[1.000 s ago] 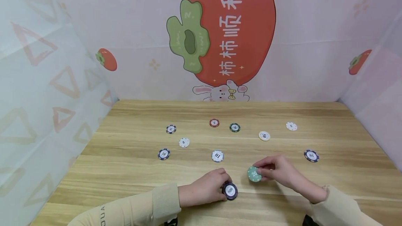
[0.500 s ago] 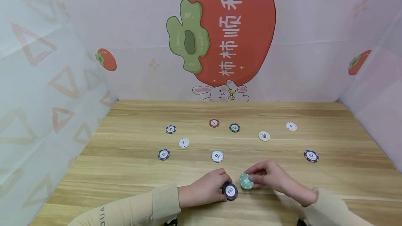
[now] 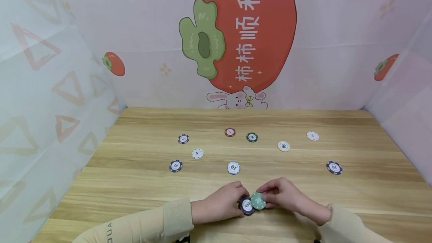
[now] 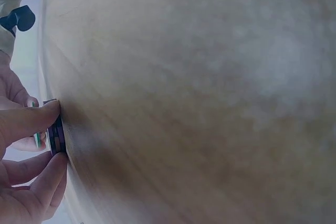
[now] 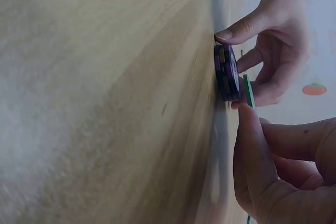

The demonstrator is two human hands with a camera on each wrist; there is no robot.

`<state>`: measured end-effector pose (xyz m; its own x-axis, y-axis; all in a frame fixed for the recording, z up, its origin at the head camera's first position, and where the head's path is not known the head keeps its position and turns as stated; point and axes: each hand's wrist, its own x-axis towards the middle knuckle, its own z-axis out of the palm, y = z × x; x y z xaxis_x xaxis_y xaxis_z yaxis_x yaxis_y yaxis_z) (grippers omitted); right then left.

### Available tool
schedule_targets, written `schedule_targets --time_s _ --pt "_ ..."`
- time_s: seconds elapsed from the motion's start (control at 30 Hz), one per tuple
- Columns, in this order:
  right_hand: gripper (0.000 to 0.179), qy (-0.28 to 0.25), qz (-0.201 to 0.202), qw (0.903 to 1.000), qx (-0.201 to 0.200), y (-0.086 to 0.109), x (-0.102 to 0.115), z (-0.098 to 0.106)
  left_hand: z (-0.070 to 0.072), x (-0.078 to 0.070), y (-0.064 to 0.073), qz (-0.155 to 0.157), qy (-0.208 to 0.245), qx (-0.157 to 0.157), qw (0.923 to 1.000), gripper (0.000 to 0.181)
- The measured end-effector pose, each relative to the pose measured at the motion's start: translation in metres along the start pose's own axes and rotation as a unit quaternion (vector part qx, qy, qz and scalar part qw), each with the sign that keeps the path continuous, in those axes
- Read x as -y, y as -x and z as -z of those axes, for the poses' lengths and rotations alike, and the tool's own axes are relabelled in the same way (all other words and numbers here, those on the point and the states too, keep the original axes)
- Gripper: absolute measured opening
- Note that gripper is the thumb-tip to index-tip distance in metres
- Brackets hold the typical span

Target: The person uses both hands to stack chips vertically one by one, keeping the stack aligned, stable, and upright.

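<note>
**Pale green, round 20 chip (image 3: 258, 201) held over the edge of a low stack of dark, round chips (image 3: 246, 207)**

Head view: on the light wood-grain tabletop (image 3: 135, 186), the left hand (image 3: 221, 202) pinches the stack, whose upper face reads 500, between thumb and fingers. The right hand (image 3: 287, 197) grips the green chip at its right side; seen from above, the chip's left edge overlaps the stack's right edge. A beige left sleeve (image 3: 145, 220) and a beige right sleeve (image 3: 347, 222) reach in from below. Beyond the hands, other chips lie flat and apart, among them a red-rimmed round chip (image 3: 230, 132), a dark green-rimmed round chip (image 3: 252, 137), a white round chip marked 50 (image 3: 284, 146) and a pale blue-rimmed round chip marked 10 (image 3: 233, 168). A pale wall covering (image 3: 337, 74) bears a large red persimmon print (image 3: 266, 48).

Left wrist view: the left hand's digits clasp the stack's rim from opposite sides, low against the tabletop. The green chip shows partly behind.

Right wrist view: the right hand pinches the green chip, seen nearly edge-on, just above the stack's upper face. Whether chip and stack touch is hard to tell.
</note>
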<state>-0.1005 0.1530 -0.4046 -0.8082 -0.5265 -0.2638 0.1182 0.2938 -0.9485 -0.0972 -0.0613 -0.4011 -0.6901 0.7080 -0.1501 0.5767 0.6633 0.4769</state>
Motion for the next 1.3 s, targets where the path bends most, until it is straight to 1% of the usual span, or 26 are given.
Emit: schedule_targets --time_s 0.2,0.47,0.83,1.03,1.3 --pt "0.023 -0.009 -0.006 0.9999 0.007 -0.001 -0.002 -0.004 0.0 0.0 0.0 0.0 -0.004 0.0 1.0 0.037" --pt "0.02 0.004 -0.01 0.9999 0.006 -0.003 -0.003 -0.008 -0.001 -0.001 0.0 0.0 -0.014 -0.006 0.9999 0.04" --pt "0.016 0.027 -0.008 0.9996 -0.009 -0.004 -0.001 -0.016 -0.002 -0.001 0.0 -0.015 -0.026 -0.022 0.9993 0.04" --pt "0.014 0.037 -0.002 0.9991 -0.019 -0.005 -0.001 -0.019 -0.002 -0.001 0.0 -0.022 -0.026 -0.022 0.9992 0.037" --pt "0.013 0.045 0.012 0.9984 -0.033 -0.007 -0.003 -0.024 -0.001 -0.002 0.0 -0.02 -0.027 -0.023 0.9992 0.037"
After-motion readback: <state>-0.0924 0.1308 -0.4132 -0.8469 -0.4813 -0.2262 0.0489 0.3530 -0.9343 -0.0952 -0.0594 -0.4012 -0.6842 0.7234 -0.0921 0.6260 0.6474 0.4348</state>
